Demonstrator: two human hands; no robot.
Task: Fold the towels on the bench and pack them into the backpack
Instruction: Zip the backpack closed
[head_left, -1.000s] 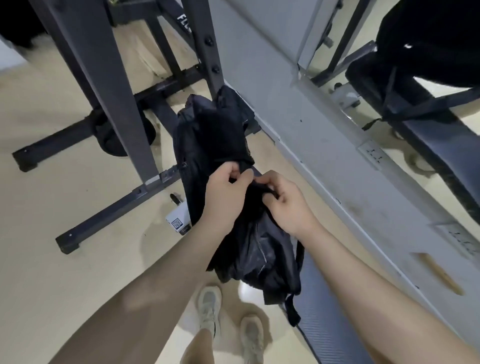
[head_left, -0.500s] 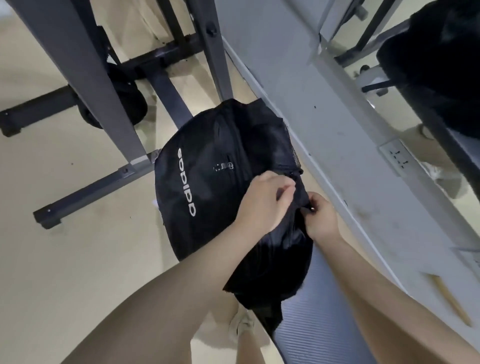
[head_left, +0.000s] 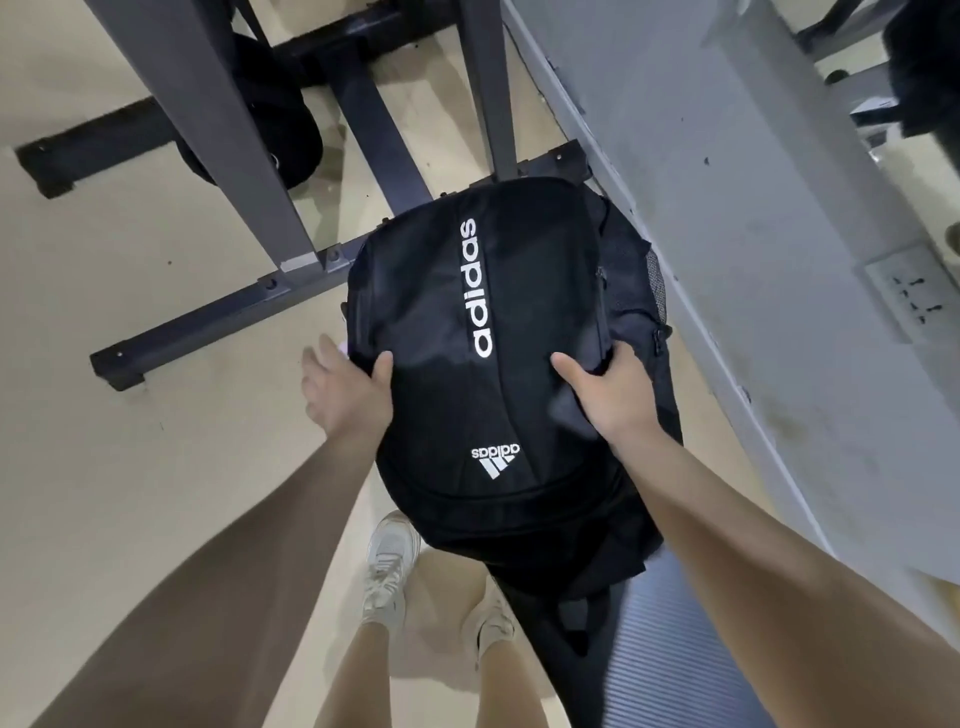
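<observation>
Now rounded black fabric backpack (head_left: 441, 322).

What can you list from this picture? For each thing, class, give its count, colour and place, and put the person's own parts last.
backpack: one, black with white lettering, centre, held front-up.
rack frame: one, dark grey metal, upper left, feet on the floor.
weight plate: one, black, behind the frame's upright.
mat: one, grey ribbed, lower right, under the backpack's lower end.
wall socket: one, grey, right.
floor: beige, left.
shoes: two, off-white, bottom centre.
left hand: one, grips the backpack's left edge.
right hand: one, grips its right edge.
</observation>
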